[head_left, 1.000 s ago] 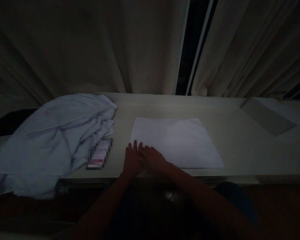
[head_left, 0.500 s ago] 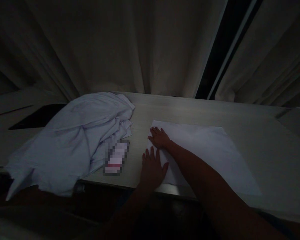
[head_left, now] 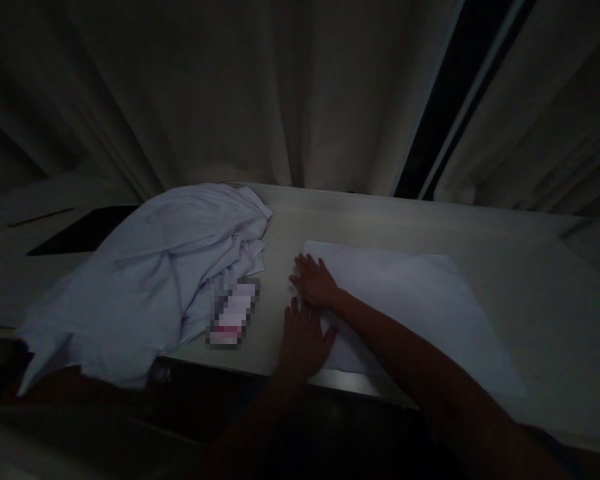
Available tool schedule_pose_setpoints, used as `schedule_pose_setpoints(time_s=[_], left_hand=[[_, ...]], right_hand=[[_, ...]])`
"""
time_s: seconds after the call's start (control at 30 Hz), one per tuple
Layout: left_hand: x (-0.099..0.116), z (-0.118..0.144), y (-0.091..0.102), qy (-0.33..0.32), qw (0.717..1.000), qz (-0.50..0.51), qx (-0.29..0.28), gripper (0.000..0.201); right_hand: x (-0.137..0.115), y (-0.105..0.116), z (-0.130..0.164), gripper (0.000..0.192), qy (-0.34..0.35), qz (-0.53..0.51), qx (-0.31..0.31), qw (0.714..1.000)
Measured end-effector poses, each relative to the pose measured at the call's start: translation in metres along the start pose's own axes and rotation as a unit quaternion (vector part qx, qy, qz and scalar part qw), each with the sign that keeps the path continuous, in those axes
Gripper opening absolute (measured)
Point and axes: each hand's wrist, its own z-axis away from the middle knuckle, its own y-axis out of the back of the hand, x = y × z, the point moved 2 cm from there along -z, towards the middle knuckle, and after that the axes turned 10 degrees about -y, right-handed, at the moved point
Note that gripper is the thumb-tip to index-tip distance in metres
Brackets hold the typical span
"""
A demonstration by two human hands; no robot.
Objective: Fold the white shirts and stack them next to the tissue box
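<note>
A white folded cloth (head_left: 405, 287) lies flat on the pale table (head_left: 545, 313); its exact kind cannot be made out in the dim light. My right hand (head_left: 316, 283) rests open across the cloth's left edge, near the far corner, fingertips reaching onto the table. Just nearer to me, my left hand (head_left: 305, 339) is spread over the same edge close to the near corner, thumb pointing right. The two hands almost meet, and the left fingertips touch or overlap the heel of the right hand.
A crumpled heap of white cloth (head_left: 145, 280) hangs over the table's front edge on the left. Beside it is a pixelated rectangular item (head_left: 234, 313). Behind the heap lie a dark flat sheet (head_left: 85, 231) and a thin reddish stick (head_left: 40, 217). Curtains (head_left: 205, 87) hang along the back.
My right hand has slid slightly toward me and left along the cloth's edge, closing the gap to my left hand. The left hand stays nearly in place. The view has shifted slightly.
</note>
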Motion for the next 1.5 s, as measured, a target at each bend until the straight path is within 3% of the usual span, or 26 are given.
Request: schedule_pose_setpoints(time_s=[0.1, 0.2, 0.33, 0.47, 0.6, 0.73, 0.83, 0.9, 1.03, 1.13, 1.2, 1.37, 1.5], left_hand=[[0.0, 0.0, 0.0, -0.039, 0.999, -0.013, -0.015, 0.065], [0.001, 0.0, -0.002, -0.02, 0.999, -0.027, -0.024, 0.063], [0.003, -0.004, -0.003, -0.006, 0.999, -0.04, -0.013, 0.075], [0.003, -0.007, -0.004, -0.026, 0.998, -0.064, -0.014, 0.077], [0.0, -0.009, -0.006, -0.04, 0.997, -0.072, -0.011, 0.076], [0.0, -0.014, 0.0, -0.042, 0.996, -0.083, 0.0, 0.073], [0.023, -0.024, 0.008, -0.09, 0.991, -0.096, 0.02, 0.064], [0.061, -0.03, 0.011, -0.179, 0.981, -0.076, 0.001, 0.056], [0.173, -0.033, 0.004, -0.367, 0.928, 0.038, -0.059, 0.054], [0.244, -0.032, -0.007, -0.408, 0.902, 0.129, -0.052, 0.071], [0.27, -0.032, -0.015, -0.408, 0.895, 0.173, -0.058, 0.087], [0.28, -0.034, -0.015, -0.418, 0.877, 0.221, -0.084, 0.098], [0.277, -0.037, -0.004, -0.424, 0.871, 0.23, -0.091, 0.097]], right_hand=[[-0.015, -0.005, 0.086, 0.065, 0.035, 0.002, -0.001, 0.999], [0.005, -0.003, 0.166, 0.065, -0.015, 0.019, 0.0, 1.0], [0.082, 0.023, 0.251, 0.068, -0.121, 0.071, 0.027, 0.99], [0.171, 0.048, 0.324, 0.069, -0.242, 0.129, 0.041, 0.961], [0.215, 0.056, 0.372, 0.072, -0.324, 0.162, 0.07, 0.93], [0.216, 0.056, 0.377, 0.073, -0.336, 0.163, 0.078, 0.924], [0.211, 0.059, 0.373, 0.074, -0.339, 0.145, 0.083, 0.926], [0.209, 0.06, 0.372, 0.074, -0.342, 0.135, 0.086, 0.926], [0.208, 0.062, 0.373, 0.074, -0.342, 0.124, 0.094, 0.927], [0.207, 0.066, 0.376, 0.07, -0.343, 0.109, 0.098, 0.928], [0.206, 0.07, 0.378, 0.067, -0.352, 0.088, 0.097, 0.927], [0.202, 0.078, 0.372, 0.07, -0.331, 0.07, 0.105, 0.935], [0.222, 0.076, 0.334, 0.077, -0.296, 0.052, 0.067, 0.952]])
